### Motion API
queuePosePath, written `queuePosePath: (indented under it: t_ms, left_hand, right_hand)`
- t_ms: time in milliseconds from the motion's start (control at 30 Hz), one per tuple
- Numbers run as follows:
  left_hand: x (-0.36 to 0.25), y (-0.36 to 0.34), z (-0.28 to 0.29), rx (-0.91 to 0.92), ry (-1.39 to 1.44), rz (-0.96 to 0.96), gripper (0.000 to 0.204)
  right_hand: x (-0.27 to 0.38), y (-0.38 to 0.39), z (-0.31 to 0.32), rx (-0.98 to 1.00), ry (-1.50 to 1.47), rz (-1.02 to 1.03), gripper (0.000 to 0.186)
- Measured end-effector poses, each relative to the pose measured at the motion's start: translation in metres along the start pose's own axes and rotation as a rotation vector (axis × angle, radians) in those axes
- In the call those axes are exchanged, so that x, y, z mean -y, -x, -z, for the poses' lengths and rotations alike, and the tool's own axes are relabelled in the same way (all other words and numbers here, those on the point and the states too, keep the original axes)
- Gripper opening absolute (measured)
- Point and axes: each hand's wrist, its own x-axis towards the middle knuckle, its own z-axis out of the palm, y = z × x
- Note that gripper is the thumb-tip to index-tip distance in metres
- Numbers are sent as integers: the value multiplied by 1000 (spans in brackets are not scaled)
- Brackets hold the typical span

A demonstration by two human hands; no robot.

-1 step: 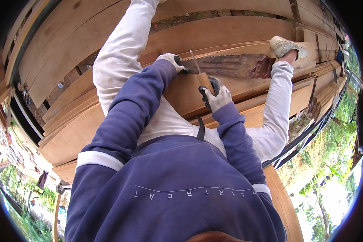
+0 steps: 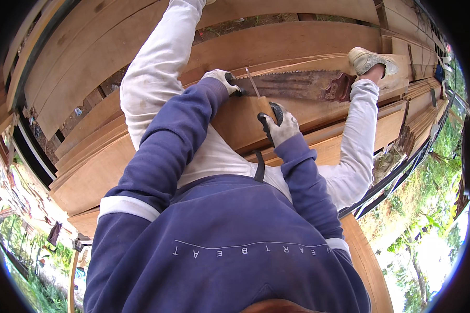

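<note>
A brown, rusty handsaw (image 2: 297, 85) lies across the boards ahead of me, its toothed edge facing away. Its dark red-brown handle is at the right, close beside my shoe. My left hand (image 2: 222, 81), in a white glove with black fingertips, is closed on the narrow left end of the blade. Gripped in my gloved right hand (image 2: 284, 125) is a thin file (image 2: 265, 107) with a wooden handle. The file's metal shaft points up and left, crossing the blade near its left end, with the tip past the teeth.
Stacked wooden boards (image 2: 94, 172) spread beneath and around me. My legs in white trousers flank the saw, and a beige shoe (image 2: 369, 63) rests at the right. Gaps between planks (image 2: 292, 39) show at the far side. Greenery (image 2: 418, 229) lies beyond the stack's right edge.
The file has slid slightly back toward me, its tip now a little lower over the saw's teeth. My left hand and the saw look unchanged.
</note>
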Motion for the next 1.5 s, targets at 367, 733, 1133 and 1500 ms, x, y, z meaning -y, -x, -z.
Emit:
queuePosePath:
  t_ms: [367, 733, 1133, 1500]
  left_hand:
    - [2, -6, -1, 55, -23, 8, 41]
    - [-1, -3, -3, -6, -81, 10, 38]
    - [3, -3, -6, -57, -41, -62, 42]
    - [1, -2, -2, -9, -36, -16, 38]
  right_hand:
    - [0, 18, -5, -61, 254, 209, 53]
    - [48, -8, 1, 118, 539, 59, 45]
    - [19, -22, -6, -53, -101, 16, 69]
    - [25, 22, 3, -102, 165, 245, 44]
